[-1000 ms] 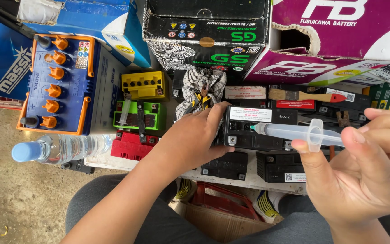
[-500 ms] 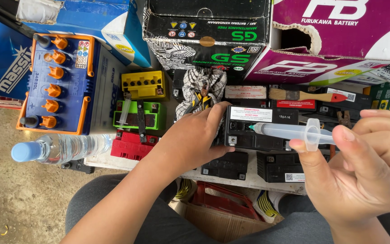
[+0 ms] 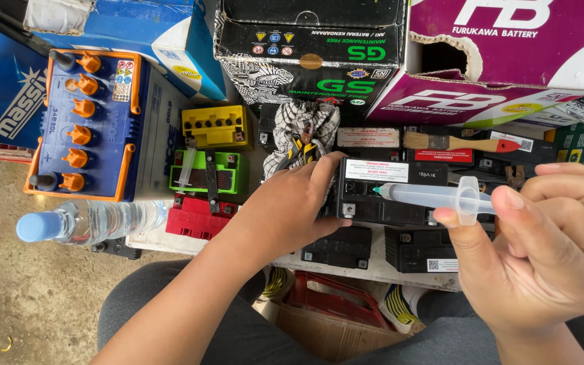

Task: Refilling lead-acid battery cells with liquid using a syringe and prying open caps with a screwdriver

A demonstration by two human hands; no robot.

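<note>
On the boxy black battery [image 3: 386,196], translucent plastic syringe [image 3: 434,197].

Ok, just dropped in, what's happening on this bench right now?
A person sits at a bench crowded with batteries and boxes. Their left hand grips the side of a small black battery, steadying it. Their right hand holds a clear syringe level, its tip over the white label on top of that battery. A paintbrush lies just behind, a large blue battery with orange caps stands to the left, and a water bottle lies on its side at the bench's near edge.
</note>
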